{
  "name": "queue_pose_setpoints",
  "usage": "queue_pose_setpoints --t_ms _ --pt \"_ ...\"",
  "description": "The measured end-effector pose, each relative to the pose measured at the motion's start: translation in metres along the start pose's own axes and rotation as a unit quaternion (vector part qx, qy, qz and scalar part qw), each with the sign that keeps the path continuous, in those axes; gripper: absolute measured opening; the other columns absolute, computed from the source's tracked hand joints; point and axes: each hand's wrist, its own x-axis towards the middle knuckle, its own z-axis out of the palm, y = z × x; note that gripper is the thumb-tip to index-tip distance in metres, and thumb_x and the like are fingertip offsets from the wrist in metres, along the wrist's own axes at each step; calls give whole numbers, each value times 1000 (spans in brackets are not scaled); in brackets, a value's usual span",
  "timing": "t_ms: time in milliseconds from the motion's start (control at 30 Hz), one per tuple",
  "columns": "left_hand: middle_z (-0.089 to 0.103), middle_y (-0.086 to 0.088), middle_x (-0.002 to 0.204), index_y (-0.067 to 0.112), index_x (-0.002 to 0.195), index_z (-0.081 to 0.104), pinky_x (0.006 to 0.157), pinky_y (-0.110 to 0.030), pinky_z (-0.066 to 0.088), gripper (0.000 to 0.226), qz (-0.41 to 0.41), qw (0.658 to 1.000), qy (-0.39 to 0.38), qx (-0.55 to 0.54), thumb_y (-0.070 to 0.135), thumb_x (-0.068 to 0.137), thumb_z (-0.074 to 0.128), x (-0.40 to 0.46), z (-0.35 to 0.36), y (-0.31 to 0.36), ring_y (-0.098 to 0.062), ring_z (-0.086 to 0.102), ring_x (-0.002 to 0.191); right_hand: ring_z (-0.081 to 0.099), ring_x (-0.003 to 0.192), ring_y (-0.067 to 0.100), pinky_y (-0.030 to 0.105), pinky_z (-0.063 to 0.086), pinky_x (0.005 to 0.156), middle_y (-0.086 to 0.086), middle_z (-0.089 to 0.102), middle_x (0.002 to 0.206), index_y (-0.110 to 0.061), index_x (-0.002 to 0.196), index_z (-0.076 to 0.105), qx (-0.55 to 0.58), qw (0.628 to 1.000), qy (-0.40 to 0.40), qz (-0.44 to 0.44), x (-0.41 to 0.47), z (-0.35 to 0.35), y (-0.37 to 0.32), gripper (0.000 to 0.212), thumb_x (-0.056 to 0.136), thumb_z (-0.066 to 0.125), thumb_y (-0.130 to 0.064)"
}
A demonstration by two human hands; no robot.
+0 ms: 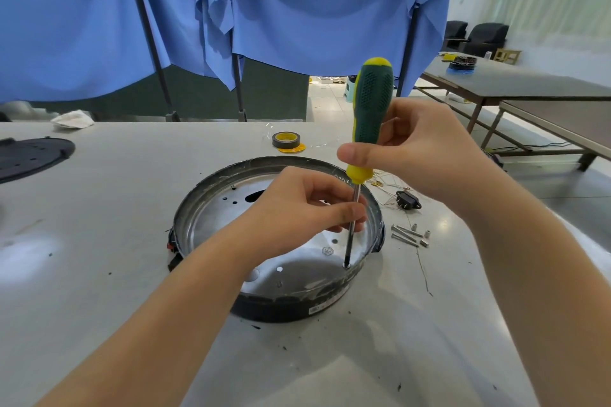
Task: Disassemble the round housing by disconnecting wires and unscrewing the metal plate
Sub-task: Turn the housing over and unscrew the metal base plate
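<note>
The round housing is seen at the table's centre, open side up, with the metal plate seated flat inside its rim. A screwdriver is held nearly upright over the housing's 4 o'clock sector, its tip seated in a screw near the plate's edge. The handle is gripped by the right hand, thumb pressed across the yellow collar and fingers curled round the green grip. The shaft is pinched low down by the left hand, thumb and fingertips closed on the steel to steady it. Off the housing at 3 o'clock, loosened screws and small spacers are laid just beside it; at 2 o'clock a black connector with thin wires is seen lying free on the table, so the wiring is judged mostly detached. A tape roll is seen at 12 o'clock, well apart, and a black lid at 10 o'clock. The plate is judged thin, stiff and light, with sharp edges and punched holes; it is best lifted by its rim or a hole, not flexed. The housing is judged light enough to spin under torque, so it should be held down at its outer wall. The screw is small and easily dropped.
</note>
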Motion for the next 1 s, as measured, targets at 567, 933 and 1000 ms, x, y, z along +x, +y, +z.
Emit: queue_pose_setpoints --t_ms 567,933,1000 --pt "75 -4 73 22 66 72 64 -18 55 19 11 1000 27 6 9 75 81 -1 3 4 -19 73 70 73 85 16 20 56 74 3 75 93 -11 107 65 135 981 -132 -34 -4 -8 -1 29 78 69 -9" --pt "74 -1 71 19 69 69 61 -14 50 16 17 999 30 22 11 77 80 0 4 4 -17 72 68 68 85 7 26 56 82 -6 73 91 -26 95 69 14 994 -106 -29 -4 -1 1 19 78 76 -29" --pt "74 -2 71 16 69 68 61 -15 50 15 16 999 34 19 10 76 80 0 5 4 -16 71 66 69 84 16 28 56 83 2 73 89 -23 95 70 23 994 -100 -38 -4 -3 1 21 76 77 -25"
